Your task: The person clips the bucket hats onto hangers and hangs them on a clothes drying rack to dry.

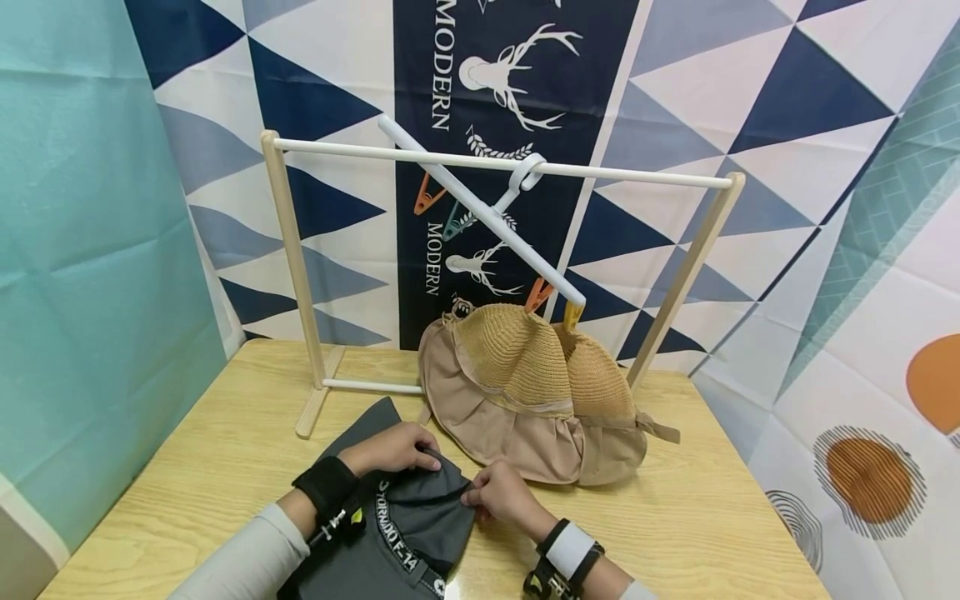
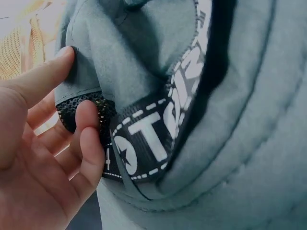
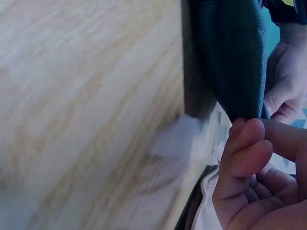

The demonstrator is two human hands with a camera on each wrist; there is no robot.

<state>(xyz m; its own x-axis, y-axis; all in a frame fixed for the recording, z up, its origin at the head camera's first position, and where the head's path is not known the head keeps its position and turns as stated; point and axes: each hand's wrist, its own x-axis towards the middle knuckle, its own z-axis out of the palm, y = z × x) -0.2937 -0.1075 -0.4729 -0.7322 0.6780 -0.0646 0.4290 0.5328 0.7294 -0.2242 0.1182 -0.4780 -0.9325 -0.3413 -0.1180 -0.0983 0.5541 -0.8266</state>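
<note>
A dark grey fabric hat (image 1: 446, 529) lies over the near part of the table, its inner band (image 2: 148, 143) printed with white letters reading TORNADO F-14. My left hand (image 1: 393, 450) holds the hat's cloth from the upper left, thumb on the fabric and fingers curled by the black band in the left wrist view. With thumb and fingertips, my right hand (image 1: 504, 496) pinches the hat's right edge; the right wrist view shows the cloth (image 3: 242, 67) caught there. Just beyond, a tan straw hat (image 1: 513, 358) with a cloth brim hangs from clips.
A drying rack (image 1: 337, 150) with wooden legs stands at the back of the wooden table (image 1: 225, 483). From its rail a white hanger (image 1: 480, 208) hangs at a slant. Orange (image 1: 538, 293) and yellow clips (image 1: 572, 315) grip the straw hat; another orange clip (image 1: 427, 198) hangs farther left.
</note>
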